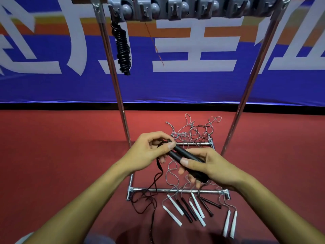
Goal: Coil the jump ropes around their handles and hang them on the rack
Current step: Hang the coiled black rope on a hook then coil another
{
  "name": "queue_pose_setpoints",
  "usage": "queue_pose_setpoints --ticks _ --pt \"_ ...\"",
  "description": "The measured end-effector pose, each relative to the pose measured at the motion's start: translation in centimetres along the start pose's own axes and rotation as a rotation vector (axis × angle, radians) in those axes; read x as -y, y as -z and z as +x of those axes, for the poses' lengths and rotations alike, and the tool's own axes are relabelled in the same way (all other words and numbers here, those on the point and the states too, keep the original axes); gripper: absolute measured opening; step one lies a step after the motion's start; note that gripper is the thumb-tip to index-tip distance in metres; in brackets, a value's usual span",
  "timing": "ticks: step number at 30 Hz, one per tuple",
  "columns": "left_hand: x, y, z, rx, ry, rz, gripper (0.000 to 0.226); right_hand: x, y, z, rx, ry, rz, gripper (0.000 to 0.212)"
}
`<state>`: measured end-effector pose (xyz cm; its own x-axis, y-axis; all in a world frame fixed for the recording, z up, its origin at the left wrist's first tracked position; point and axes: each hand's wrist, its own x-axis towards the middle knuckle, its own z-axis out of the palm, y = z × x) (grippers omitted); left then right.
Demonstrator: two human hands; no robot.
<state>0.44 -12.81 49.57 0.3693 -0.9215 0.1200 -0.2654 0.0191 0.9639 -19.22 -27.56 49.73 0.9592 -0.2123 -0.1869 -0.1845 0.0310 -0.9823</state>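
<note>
Two black jump-rope handles (182, 154) lie side by side in my hands above the rack's base. My right hand (207, 166) grips their lower half. My left hand (149, 150) pinches the black rope (159, 166) at the handles' upper end; the rope trails down to the floor at the left. One coiled black jump rope (123, 48) hangs from the left hook of the grey hook bar (175, 9) at the top of the rack.
Several loose ropes with white handles (173, 216) and black handles (187, 211) lie tangled on the red floor around the rack's base bars (175, 191). Chrome uprights (116, 81) (246, 95) stand left and right. A thin orange cord (154, 44) dangles from the bar.
</note>
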Motion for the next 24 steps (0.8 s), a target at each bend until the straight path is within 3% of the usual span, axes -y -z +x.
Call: queue_pose_setpoints --ticks 5,9,12,15,19,24 --pt "-0.5 0.2 0.3 -0.126 -0.035 -0.050 0.011 -0.6 0.8 0.2 -0.050 0.084 0.144 0.029" --pt "-1.0 0.3 0.7 -0.270 -0.064 -0.120 0.012 -1.6 1.9 0.9 -0.005 0.221 0.298 0.084" --pt "-1.3 0.6 1.0 -0.387 -0.077 -0.158 0.007 -2.1 1.2 2.1 -0.042 0.280 0.362 0.100" --pt "-1.7 0.6 1.4 -0.469 -0.068 -0.212 0.009 -3.1 -0.6 3.5 -0.178 0.263 0.330 0.087" --pt "-2.2 -1.1 1.7 -0.444 -0.013 -0.300 0.009 -3.2 -3.6 4.4 -0.272 0.278 -0.024 0.056" --pt "-2.2 -1.5 2.4 -0.454 0.020 -0.329 0.014 -2.5 -5.2 5.0 -0.263 0.244 0.130 0.029"
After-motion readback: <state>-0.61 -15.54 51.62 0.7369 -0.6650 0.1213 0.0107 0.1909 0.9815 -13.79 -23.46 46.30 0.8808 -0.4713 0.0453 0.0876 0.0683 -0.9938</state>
